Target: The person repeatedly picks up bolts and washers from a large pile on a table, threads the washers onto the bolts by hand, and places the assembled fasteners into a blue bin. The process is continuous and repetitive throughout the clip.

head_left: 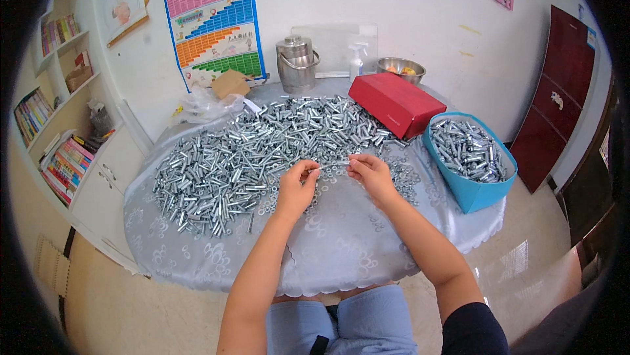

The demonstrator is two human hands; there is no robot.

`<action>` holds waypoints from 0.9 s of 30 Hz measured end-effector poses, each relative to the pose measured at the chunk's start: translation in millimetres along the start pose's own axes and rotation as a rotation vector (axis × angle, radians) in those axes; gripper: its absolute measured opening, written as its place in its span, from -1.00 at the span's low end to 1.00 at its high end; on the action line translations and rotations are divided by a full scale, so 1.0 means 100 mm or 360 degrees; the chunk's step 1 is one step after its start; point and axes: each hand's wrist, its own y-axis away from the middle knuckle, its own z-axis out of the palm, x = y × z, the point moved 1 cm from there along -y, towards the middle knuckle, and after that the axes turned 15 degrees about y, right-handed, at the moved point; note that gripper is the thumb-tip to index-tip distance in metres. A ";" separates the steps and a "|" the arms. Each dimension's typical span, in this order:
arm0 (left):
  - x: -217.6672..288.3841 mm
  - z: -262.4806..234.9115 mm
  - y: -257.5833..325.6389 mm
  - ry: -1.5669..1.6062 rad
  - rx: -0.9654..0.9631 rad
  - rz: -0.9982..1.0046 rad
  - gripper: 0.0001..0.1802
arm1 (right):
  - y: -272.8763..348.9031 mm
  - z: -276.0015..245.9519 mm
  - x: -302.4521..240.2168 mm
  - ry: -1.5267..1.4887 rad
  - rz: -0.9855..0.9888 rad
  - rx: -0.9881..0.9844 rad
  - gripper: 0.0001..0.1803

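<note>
My left hand (pixel 296 191) and my right hand (pixel 373 176) meet over the near middle of the pile, each closed in a pinch. Between their fingertips a thin silvery bolt (pixel 333 165) lies level, one end in each hand. Just beyond and to the left spreads a wide heap of metal bolts and sleeves (pixel 220 168) on the table. Small washers and nuts (pixel 403 181) are scattered beside my right hand, and more show below my left fingers. Whether a small part sits on the held bolt is too small to tell.
A blue fabric bin (pixel 479 191) full of bolts stands at the right table edge, with a red box (pixel 397 102) behind it. Farther back are a steel pot (pixel 295 66), a spray bottle (pixel 356 63), a metal bowl (pixel 401 66) and a plastic bag (pixel 203 105). A bookshelf stands left.
</note>
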 end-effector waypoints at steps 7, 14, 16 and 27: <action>0.02 0.03 0.01 0.0079 -0.0011 -0.0079 -0.89 | -0.05 -0.08 0.04 -0.0173 0.0124 -0.0066 -0.72; -0.04 0.05 0.05 0.0180 -0.0184 -0.0168 -0.83 | -0.02 -0.03 0.08 -0.0046 0.0118 -0.0188 -0.72; -0.04 0.09 0.08 0.0354 -0.0162 -0.0269 -0.77 | -0.01 0.01 0.08 -0.0004 0.0154 -0.0219 -0.74; -0.19 0.09 0.10 0.0798 -0.0152 -0.0350 -0.64 | 0.07 0.16 -0.01 -0.0125 0.0124 -0.0305 -0.68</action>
